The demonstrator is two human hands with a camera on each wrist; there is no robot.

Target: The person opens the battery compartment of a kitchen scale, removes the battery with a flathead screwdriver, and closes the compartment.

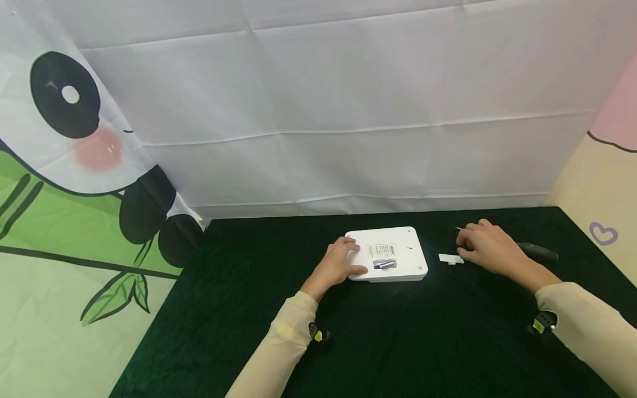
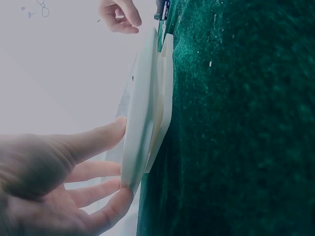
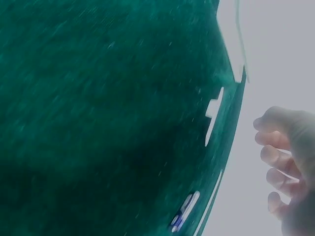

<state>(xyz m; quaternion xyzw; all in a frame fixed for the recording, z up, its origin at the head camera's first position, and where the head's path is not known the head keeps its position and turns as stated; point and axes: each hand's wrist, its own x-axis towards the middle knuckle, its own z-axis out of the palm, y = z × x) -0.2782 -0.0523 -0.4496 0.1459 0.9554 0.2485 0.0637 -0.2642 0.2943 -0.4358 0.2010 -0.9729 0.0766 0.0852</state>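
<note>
A flat white device, which looks like an upside-down kitchen scale (image 1: pixel 359 244), lies on the dark green cloth. Its battery compartment is open, with a blue and silver battery (image 1: pixel 384 265) inside. My left hand (image 1: pixel 334 262) holds its left end, fingers and thumb spread along the edge. My right hand (image 1: pixel 490 246) hovers to the right, fingers loosely curled around nothing. Left of that hand lies a small white battery cover (image 1: pixel 450 258). Below the hand, the right wrist view has a loose battery (image 3: pixel 185 211). A screwdriver with a dark handle (image 1: pixel 537 252) is partly hidden behind the right hand.
The green cloth (image 1: pixel 398 342) covers the table, whose back edge meets a white fabric backdrop (image 1: pixel 323 110). Printed cartoon panels stand on both sides. A wrist camera (image 1: pixel 543 321) sits on the right sleeve.
</note>
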